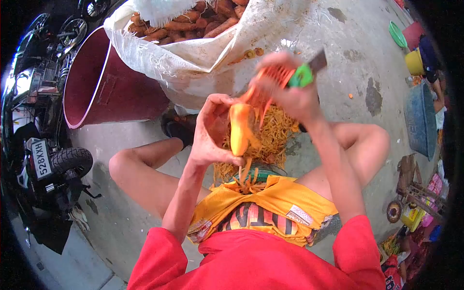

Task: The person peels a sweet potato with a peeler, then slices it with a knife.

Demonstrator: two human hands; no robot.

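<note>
My left hand (205,130) is closed around a peeled orange carrot (239,129), thumb at its lower end and fingers at its upper end. Thin orange strips hang below it. Beside the carrot's top, my right hand (295,99) is blurred by motion, closed on a green-handled knife (302,76) whose dark blade points up and right. A red slotted piece (278,75) shows among those same fingers; I cannot tell whether it joins the knife. A heap of orange peelings (278,133) lies on the floor beneath both hands, between the bent legs.
An open white sack (193,79) of unpeeled carrots (186,24) stands ahead, beside a large maroon bin (116,92). Parked motorcycles (53,159) line the left. On the right are a dark basin (419,118), a green basin (397,34) and part of another person.
</note>
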